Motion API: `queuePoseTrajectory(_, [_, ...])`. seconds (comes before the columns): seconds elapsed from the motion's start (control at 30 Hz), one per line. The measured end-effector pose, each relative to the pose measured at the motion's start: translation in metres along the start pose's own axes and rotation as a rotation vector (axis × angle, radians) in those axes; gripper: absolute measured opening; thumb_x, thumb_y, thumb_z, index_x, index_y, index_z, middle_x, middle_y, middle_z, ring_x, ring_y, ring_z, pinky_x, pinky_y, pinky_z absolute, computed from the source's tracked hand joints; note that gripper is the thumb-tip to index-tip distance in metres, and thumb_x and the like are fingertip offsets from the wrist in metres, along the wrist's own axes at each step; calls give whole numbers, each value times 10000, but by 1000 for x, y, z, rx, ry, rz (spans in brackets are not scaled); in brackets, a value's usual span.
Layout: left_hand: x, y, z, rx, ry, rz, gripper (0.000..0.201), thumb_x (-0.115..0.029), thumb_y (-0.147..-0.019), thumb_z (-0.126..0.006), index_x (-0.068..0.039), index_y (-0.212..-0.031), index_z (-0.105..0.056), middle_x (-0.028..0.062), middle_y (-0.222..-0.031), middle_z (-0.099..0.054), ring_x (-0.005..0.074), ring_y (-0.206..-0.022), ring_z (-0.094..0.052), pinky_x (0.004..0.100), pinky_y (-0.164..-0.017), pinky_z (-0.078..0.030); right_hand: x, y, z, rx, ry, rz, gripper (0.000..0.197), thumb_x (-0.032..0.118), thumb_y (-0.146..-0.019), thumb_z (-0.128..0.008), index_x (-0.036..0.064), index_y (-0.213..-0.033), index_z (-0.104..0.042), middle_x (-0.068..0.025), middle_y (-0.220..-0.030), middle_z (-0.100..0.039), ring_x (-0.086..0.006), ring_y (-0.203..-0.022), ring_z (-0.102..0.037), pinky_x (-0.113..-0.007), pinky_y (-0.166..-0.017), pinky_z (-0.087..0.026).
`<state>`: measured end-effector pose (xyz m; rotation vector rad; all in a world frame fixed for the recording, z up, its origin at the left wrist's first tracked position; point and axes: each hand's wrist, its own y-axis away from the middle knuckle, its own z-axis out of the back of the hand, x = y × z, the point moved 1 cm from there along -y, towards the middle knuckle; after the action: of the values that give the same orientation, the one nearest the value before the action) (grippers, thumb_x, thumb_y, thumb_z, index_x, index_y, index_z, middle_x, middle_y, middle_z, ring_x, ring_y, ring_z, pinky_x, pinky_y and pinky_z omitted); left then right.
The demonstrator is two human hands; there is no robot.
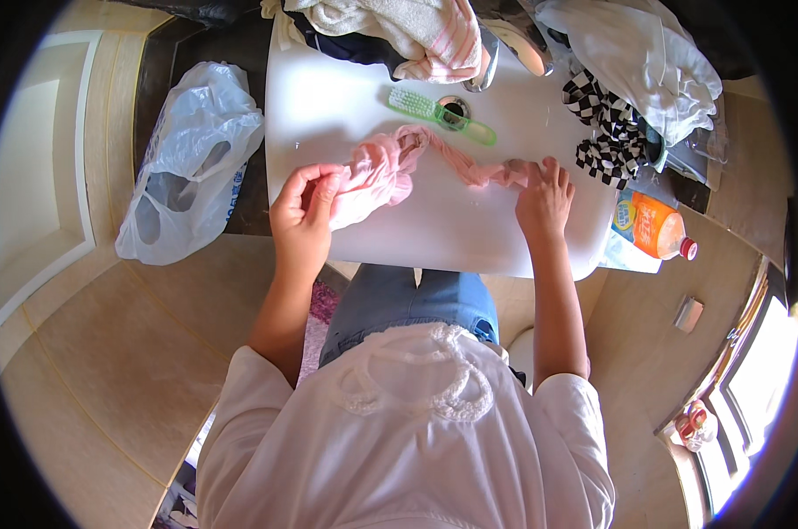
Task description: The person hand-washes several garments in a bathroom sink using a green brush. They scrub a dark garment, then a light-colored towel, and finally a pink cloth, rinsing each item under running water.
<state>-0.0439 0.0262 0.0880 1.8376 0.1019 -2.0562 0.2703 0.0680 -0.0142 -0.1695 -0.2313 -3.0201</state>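
Note:
A wet-looking pink cloth [377, 176] stretches across the white sink [328, 106], bunched at its left part and twisted thin toward the right. My left hand [306, 198] pinches its bunched end between thumb and fingers. At the other end, my right hand [544, 194] has its fingers curled over the narrow part, which is partly hidden beneath them. Beyond the cloth, a green scrubbing brush [443, 115] lies on the basin floor, its handle crossing close to the drain [454, 106]. Neither hand touches the brush.
Towels [417, 35] hang over the sink's far side by the faucet [487, 66]. A white plastic bag [192, 163] sits left. At right are a black-and-white checked cloth [606, 132], a pale bag [637, 62] and an orange bottle with a red cap [655, 225].

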Motion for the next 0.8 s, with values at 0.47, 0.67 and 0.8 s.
queuePoseTrajectory(0.47, [27,14,-1,230,48,91,279,-21,-872,-707,4,-1139,-630,49,-1052,-630,125,-891,-617,252,-770,-533,103,12,-15,74,-1181,238,197,-48,-883,-596,1,-1071,-561,-164,-1218,-602,-300,-1030,-630,-365,-894,-506])
queuePoseTrajectory(0.67, [29,15,-4,285,-520,-310,385,78,-734,-760,-14,-1089,-640,95,-1115,-595,195,-1019,-616,295,-833,-522,95,29,31,1,-1775,22,111,-73,-951,-499,-16,-1045,-515,-105,-1081,-598,-159,-927,-603,-281,-818,-506])
queuePoseTrajectory(0.8, [31,13,-6,246,-325,-307,290,105,-777,-695,16,-1044,-626,118,-1148,-583,205,-1041,-609,308,-850,-521,86,27,55,-369,-1192,300,154,-104,-874,-561,-10,-993,-532,-148,-1019,-621,-207,-881,-607,-300,-786,-502])
